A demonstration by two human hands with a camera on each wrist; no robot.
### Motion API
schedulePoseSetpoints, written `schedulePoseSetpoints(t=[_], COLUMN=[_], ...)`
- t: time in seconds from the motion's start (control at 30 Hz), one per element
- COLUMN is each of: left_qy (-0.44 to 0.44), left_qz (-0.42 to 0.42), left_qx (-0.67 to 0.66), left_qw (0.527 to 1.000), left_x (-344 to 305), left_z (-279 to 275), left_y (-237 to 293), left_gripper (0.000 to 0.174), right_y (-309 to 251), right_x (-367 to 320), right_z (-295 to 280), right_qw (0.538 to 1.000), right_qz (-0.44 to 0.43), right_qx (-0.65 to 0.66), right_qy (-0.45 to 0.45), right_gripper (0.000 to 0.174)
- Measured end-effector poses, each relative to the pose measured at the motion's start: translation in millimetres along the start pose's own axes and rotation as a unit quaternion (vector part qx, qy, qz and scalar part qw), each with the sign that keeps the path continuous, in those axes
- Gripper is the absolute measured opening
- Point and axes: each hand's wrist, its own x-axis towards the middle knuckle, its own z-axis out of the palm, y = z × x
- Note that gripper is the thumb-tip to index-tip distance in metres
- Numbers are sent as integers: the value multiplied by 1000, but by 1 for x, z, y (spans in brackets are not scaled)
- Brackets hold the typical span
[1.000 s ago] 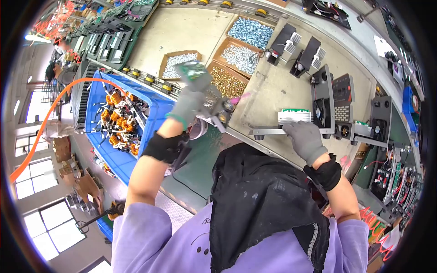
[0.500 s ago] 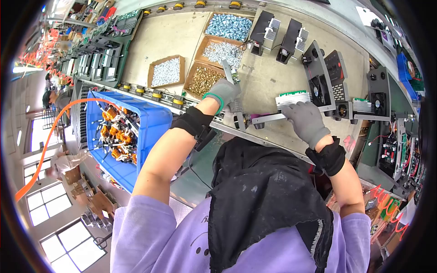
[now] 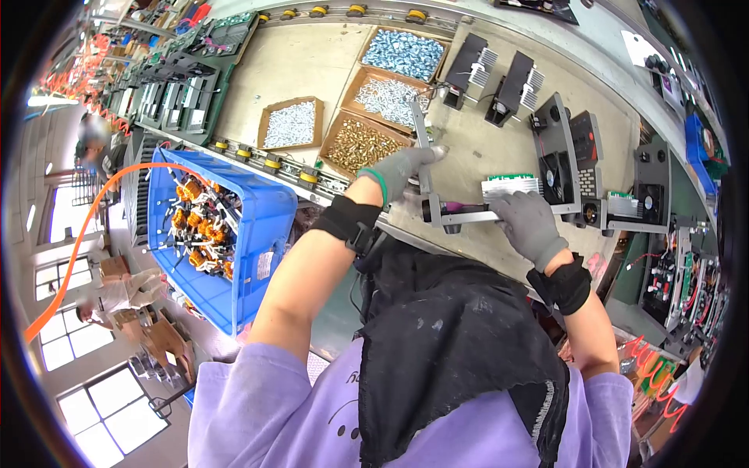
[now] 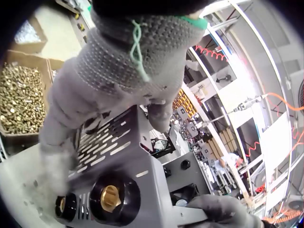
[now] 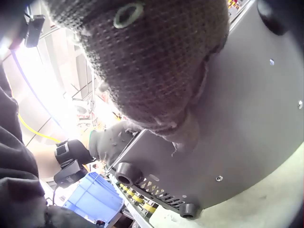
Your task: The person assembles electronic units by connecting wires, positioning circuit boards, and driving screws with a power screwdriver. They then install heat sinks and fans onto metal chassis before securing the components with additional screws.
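My gloved left hand (image 3: pixel 402 171) grips a grey slotted end panel (image 3: pixel 422 148), which stands upright at the left end of a grey metal chassis (image 3: pixel 476 217). In the left wrist view, the slotted panel (image 4: pixel 107 147) carries two black round sockets with brass centres (image 4: pixel 111 198). My gloved right hand (image 3: pixel 530 225) holds the chassis by its near edge, fingers over the rim. A silver heatsink with a green board (image 3: pixel 511 186) sits inside the chassis, and a black fan (image 3: pixel 555 175) is at its right end. The right wrist view has the chassis's grey underside (image 5: pixel 247 118) and black rubber feet (image 5: pixel 127 174).
Card boxes hold brass screws (image 3: pixel 363 146), silver screws (image 3: pixel 386 100), blue-silver parts (image 3: pixel 402 53) and more silver screws (image 3: pixel 289 125). Two black units with heatsinks (image 3: pixel 470 66) stand behind the chassis. A blue bin (image 3: pixel 261 234) of orange coils is at left. Another chassis (image 3: pixel 651 191) is at right.
My left hand has carried the end panel from over the screw boxes rightward to the chassis's left end. My right hand has stayed on the chassis edge.
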Motion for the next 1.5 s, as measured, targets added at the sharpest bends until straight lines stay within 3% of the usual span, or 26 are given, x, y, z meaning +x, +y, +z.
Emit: schedulePoseSetpoints(t=[0.07, 0.13, 0.2, 0.23, 0.33, 0.37, 0.43, 0.47, 0.53, 0.6, 0.67, 0.73, 0.8, 0.83, 0.9, 0.97, 1.0, 1.07, 1.13, 1.17, 1.2, 1.3, 1.33, 1.4, 1.43, 1.5], left_qy=[23, -8, 63, 28, 72, 38, 53, 58, -33, -96, -151, -121, -8, 48, 161, 237, 254, 222, 199, 178, 181, 160, 155, 92, 72, 68], left_qz=[-10, -1, 47, 49, 121, 140, 175, 177, 111, 122, 53, 56, 221, 249, 299, 348, 377, 377, 399, 325, 334, 299, 334, 300, 241, 290], left_qx=[61, -24, -130, -157, -128, -111, -88, -91, -107, -125, -125, -114, -62, -2, 172, 365, 440, 658, 685, 734, 736, 746, 738, 729, 679, 676], left_qw=[998, 1000, 988, 986, 982, 983, 979, 978, 988, 980, 979, 985, 973, 967, 925, 830, 774, 613, 576, 570, 561, 574, 565, 609, 689, 674], left_x=[-30, -9, 6, 2, -19, -7, 40, 30, 2, 4, 10, 38, 86, 110, 156, 190, 202, 242, 266, 263, 259, 260, 259, 279, 282, 317], left_z=[11, 14, 21, 21, 45, 46, 56, 55, 54, 39, 16, -25, -51, -59, -68, -65, -58, -59, -60, -54, -51, -48, -52, -63, -63, -77], left_y=[5, -24, -45, -45, -28, -33, -62, -57, -35, -38, -40, -33, -24, -9, 34, 82, 104, 130, 138, 147, 151, 158, 160, 172, 181, 184], left_gripper=[48, 56, 61, 61, 56, 63, 83, 83, 91, 97, 97, 84, 59, 49, 32, 24, 22, 23, 25, 28, 31, 30, 28, 29, 32, 31], right_y=[0, -2, -2, -2, 7, 8, 12, 14, 16, 17, 17, 17, 11, 12, 10, 7, 6, 2, -3, -6, -9, -20, -23, -33, -38, -50], right_x=[1, 1, 1, 0, 0, 0, -4, -5, -7, -8, -9, -5, 3, 3, 4, 3, 2, -4, -13, -19, -25, -41, -47, -61, -69, -83], right_z=[-2, -5, -6, -7, -11, -12, -14, -15, -16, -17, -19, -29, -40, -43, -51, -58, -63, -73, -83, -85, -86, -83, -79, -68, -63, -57], right_qw=[1000, 1000, 999, 999, 999, 998, 998, 998, 998, 997, 996, 993, 985, 983, 986, 988, 986, 984, 979, 975, 970, 958, 955, 947, 945, 936], right_qz=[9, 10, 20, 17, 13, 18, 9, 7, 10, 23, 34, 51, 86, 90, 103, 125, 145, 169, 198, 215, 231, 269, 280, 302, 304, 326], right_qx=[14, 19, 29, 32, 36, 35, 35, 34, 29, 18, 32, 24, 58, 63, 67, 76, 71, 50, 35, 51, 67, 82, 88, 98, 111, 114], right_qy=[-9, -20, -39, -18, -23, -46, -48, -50, -64, -77, -75, -106, -140, -149, -109, -51, -48, 7, 23, 29, 37, 54, 51, 55, 53, 61], right_gripper=[25, 24, 23, 23, 23, 23, 24, 25, 26, 27, 30, 39, 52, 60, 60, 57, 57, 54, 51, 50, 48, 41, 39, 38, 37, 36])
